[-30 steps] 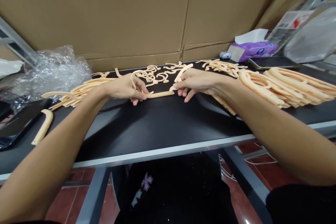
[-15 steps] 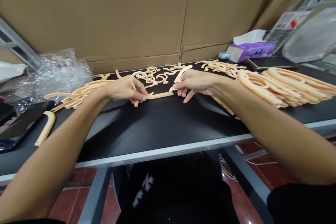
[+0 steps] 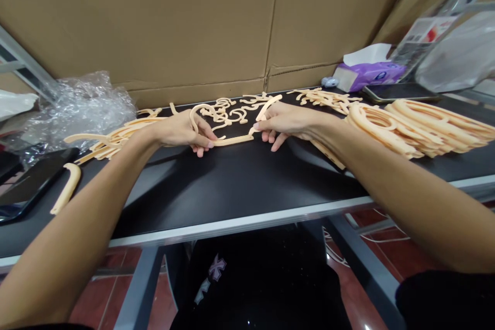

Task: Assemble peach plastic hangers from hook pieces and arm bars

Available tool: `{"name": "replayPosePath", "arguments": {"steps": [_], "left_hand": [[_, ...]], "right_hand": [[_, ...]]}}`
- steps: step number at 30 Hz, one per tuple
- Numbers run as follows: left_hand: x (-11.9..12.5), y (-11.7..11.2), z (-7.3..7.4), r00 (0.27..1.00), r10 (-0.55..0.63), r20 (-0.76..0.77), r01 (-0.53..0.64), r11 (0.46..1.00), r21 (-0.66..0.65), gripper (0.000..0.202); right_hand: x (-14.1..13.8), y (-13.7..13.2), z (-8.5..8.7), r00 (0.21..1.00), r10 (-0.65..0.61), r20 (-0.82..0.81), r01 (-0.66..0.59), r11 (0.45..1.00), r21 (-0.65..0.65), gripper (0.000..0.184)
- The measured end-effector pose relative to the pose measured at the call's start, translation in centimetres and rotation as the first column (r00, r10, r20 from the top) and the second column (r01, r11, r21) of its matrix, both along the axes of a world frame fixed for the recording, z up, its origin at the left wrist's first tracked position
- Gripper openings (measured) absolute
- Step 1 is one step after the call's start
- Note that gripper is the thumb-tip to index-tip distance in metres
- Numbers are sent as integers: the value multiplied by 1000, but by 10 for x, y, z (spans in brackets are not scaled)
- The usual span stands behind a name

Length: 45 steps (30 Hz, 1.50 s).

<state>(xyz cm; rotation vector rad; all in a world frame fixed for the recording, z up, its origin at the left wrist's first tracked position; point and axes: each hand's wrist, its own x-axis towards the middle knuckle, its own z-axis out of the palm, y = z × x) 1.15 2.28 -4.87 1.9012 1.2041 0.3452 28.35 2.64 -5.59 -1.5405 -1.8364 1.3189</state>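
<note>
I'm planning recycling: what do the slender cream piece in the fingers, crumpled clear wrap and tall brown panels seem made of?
Slender cream piece: probably satin-finish moulded plastic; smooth, even colour.
Crumpled clear wrap: glossy plastic film; see-through, glinting creases.
Tall brown panels: likely matte cardboard; dull faces, creased lower edge.

The strip [image 3: 233, 141] is cream, the tabletop [image 3: 240, 180] black.

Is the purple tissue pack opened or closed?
Opened: a white tissue sticks up from the top of the purple tissue pack. How much remains inside, I cannot tell.
</note>
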Motion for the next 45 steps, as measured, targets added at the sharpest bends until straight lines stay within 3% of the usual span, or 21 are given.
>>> {"name": "replayPosePath", "arguments": {"steps": [16, 22, 27, 36, 40, 45], "left_hand": [[2, 0, 3, 996, 82, -30, -81, 996, 26, 18], [2, -2, 7, 995, 60, -75, -59, 998, 16, 22], [2, -3, 8, 994, 13, -109, -10, 1000, 23, 25], [0, 0, 0, 992, 99, 76, -104, 992, 66, 19], [-1, 1, 1, 998, 40, 46, -41, 998, 39, 18], [-1, 1, 2, 999, 44, -14, -44, 998, 36, 20]], "right_hand": [[4, 9, -4, 999, 35, 18, -35, 999, -21, 26], [1, 4, 3, 991, 66, 114, -65, 998, -15, 31], [-1, 5, 2, 980, 90, 177, -93, 996, 7, 24], [0, 0, 2, 979, 165, 123, -183, 971, 156, 35], [4, 3, 1, 978, 183, 95, -197, 966, 168, 31], [10, 8, 0, 973, 214, 82, -225, 959, 172, 26]]}}
